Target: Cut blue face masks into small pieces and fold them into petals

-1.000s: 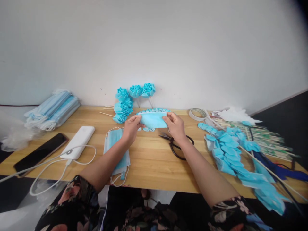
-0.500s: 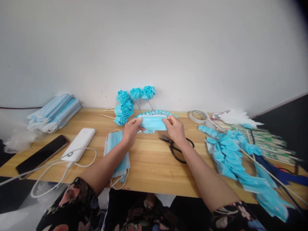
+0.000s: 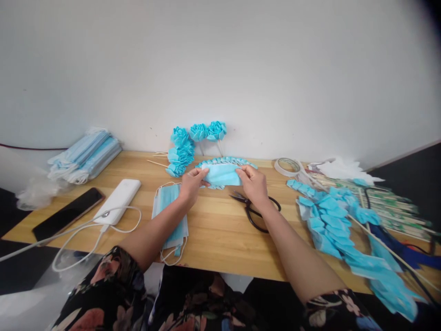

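Note:
A light blue piece of face-mask fabric (image 3: 223, 175) is stretched flat between my two hands above the wooden table. My left hand (image 3: 191, 186) pinches its left end, and my right hand (image 3: 254, 185) pinches its right end. Just behind the fabric lies a curved row of blue petal pieces (image 3: 227, 161), partly hidden by it. Black-handled scissors (image 3: 248, 207) rest under my right wrist, their blades pointing left. Beneath my left forearm are blue face masks (image 3: 168, 202) with white ear loops.
Blue fabric flowers (image 3: 181, 151) on sticks stand by the wall. At left are a mask stack (image 3: 84, 156), a phone (image 3: 69, 214) and a white power bank (image 3: 119, 200) with its cable. Rolls of tape (image 3: 287, 167) and a blue petal strip (image 3: 330, 225) lie at right.
The whole view has shifted slightly, with the table's things appearing a little further right. Both hands still hold the fabric by its ends.

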Motion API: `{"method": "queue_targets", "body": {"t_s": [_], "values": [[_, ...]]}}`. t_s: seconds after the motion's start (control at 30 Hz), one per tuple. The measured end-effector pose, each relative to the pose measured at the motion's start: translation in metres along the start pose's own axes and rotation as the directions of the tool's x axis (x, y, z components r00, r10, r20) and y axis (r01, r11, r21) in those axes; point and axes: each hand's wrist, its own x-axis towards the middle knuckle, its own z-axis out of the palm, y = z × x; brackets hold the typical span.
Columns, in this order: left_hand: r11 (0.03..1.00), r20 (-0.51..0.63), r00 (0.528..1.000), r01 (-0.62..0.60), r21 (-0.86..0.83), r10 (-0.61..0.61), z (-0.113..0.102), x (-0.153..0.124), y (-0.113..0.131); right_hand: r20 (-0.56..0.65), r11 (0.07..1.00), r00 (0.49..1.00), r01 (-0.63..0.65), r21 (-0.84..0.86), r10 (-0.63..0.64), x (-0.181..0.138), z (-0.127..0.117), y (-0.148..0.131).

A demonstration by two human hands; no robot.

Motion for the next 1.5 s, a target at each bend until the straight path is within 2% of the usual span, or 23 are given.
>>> {"method": "queue_targets", "body": {"t_s": [0.43,0.6,0.73,0.8,0.87,0.93,0.97,1.03,1.07,1.17,1.23,1.33,1.43,1.5], "values": [[0.999,0.03,0.999,-0.033,-0.022,0.034,-0.002,0.001,0.001,-0.053,1.0,0.998,0.014,0.009,-0.014,0.0,0.002,0.002],[0.996,0.029,0.996,-0.08,-0.032,0.081,-0.001,0.001,0.004,-0.123,1.0,0.992,0.014,-0.017,-0.016,0.002,-0.003,-0.001],[0.996,0.042,0.995,-0.084,-0.031,0.085,-0.004,0.005,0.006,-0.244,1.0,0.97,-0.017,-0.001,0.017,0.009,-0.012,0.002],[0.999,0.104,0.994,-0.035,0.022,0.032,-0.006,0.004,0.007,-0.291,0.999,0.956,-0.03,0.039,0.04,0.013,-0.016,0.006],[0.987,0.237,0.969,0.032,0.157,-0.069,-0.008,0.002,0.009,-0.315,0.996,0.948,-0.019,0.083,0.045,0.015,-0.018,0.01],[0.943,0.408,0.896,0.032,0.331,-0.173,-0.008,-0.003,0.013,-0.315,0.994,0.948,-0.003,0.111,0.038,0.016,-0.018,0.012],[0.917,0.482,0.853,-0.012,0.399,-0.199,-0.007,-0.006,0.014,-0.305,0.993,0.952,0.003,0.12,0.034,0.016,-0.017,0.013],[0.874,0.576,0.798,-0.143,0.464,-0.175,-0.006,-0.01,0.018,-0.278,0.992,0.96,0.016,0.126,0.02,0.014,-0.015,0.011],[0.86,0.592,0.794,-0.203,0.469,-0.135,-0.005,-0.012,0.021,-0.266,0.992,0.964,0.029,0.12,0.004,0.013,-0.014,0.009],[0.849,0.554,0.833,-0.293,0.441,0.0,-0.002,-0.016,0.025,-0.233,0.99,0.966,0.126,0.056,-0.109,0.009,-0.013,0.0],[0.889,0.516,0.856,-0.257,0.378,0.029,0.0,-0.017,0.025,-0.192,0.973,0.955,0.23,0.007,-0.224,0.005,-0.013,-0.007],[0.988,0.515,0.855,-0.028,0.149,-0.053,0.003,-0.017,0.021,-0.106,0.924,0.917,0.379,-0.059,-0.383,-0.002,-0.009,-0.016],[0.975,0.547,0.825,0.212,-0.069,-0.141,0.004,-0.013,0.016,0.057,0.855,0.86,0.51,-0.089,-0.507,-0.009,-0.002,-0.022],[0.958,0.526,0.837,0.255,-0.13,-0.151,0.004,-0.01,0.013,0.194,0.81,0.806,0.582,-0.079,-0.56,-0.013,0.004,-0.023]]}}
